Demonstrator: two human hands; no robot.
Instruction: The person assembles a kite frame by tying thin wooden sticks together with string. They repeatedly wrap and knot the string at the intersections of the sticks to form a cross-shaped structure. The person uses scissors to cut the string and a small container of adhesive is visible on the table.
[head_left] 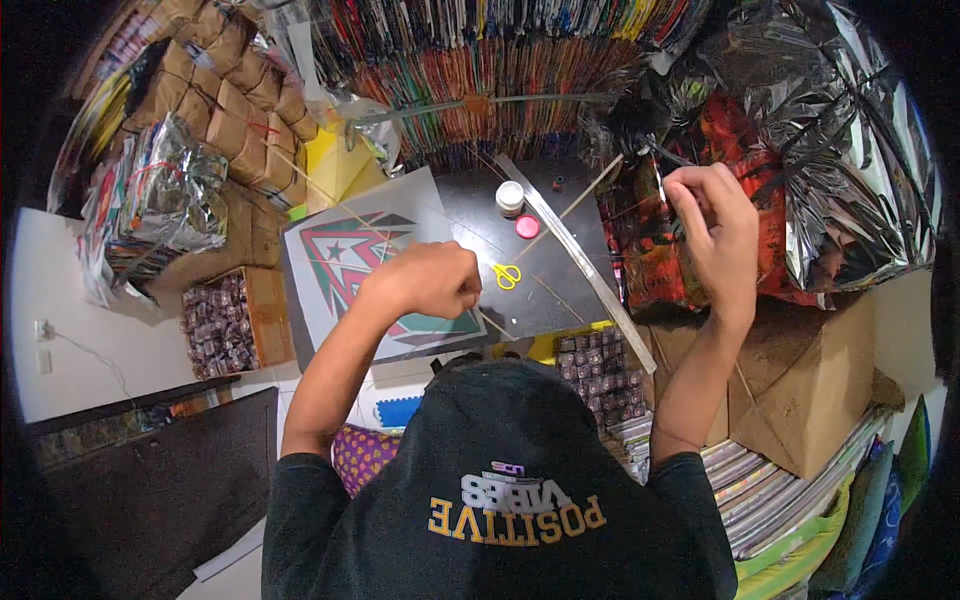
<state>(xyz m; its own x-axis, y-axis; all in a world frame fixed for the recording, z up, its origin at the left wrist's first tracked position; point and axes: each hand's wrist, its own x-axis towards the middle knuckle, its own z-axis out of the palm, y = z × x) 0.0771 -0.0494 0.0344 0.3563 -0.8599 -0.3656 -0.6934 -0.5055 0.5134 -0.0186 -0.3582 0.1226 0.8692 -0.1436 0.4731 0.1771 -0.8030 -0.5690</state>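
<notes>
My left hand (430, 280) is closed in a fist above the table, its fingertips curled under. One thin wooden stick (330, 192) runs beneath that fist and comes out on its near right side. A second thin stick (585, 193) slants down from the upper right toward the same fist. My right hand (715, 205) is raised at the right, thumb and fingers pinched together; a faint thin line leads toward it, but what it holds is too fine to make out. Under my left forearm lies a pale sheet with a red, green and black geometric design (335, 255).
Yellow scissors (507, 276), a pink round lid (527, 227), a white jar (510, 197) and a long metal ruler (575, 250) lie on the dark table (470, 190). Stacked colourful sheets (480, 60) stand behind. Shiny wrapped bundles (850, 150) and a cardboard box (810, 390) crowd the right.
</notes>
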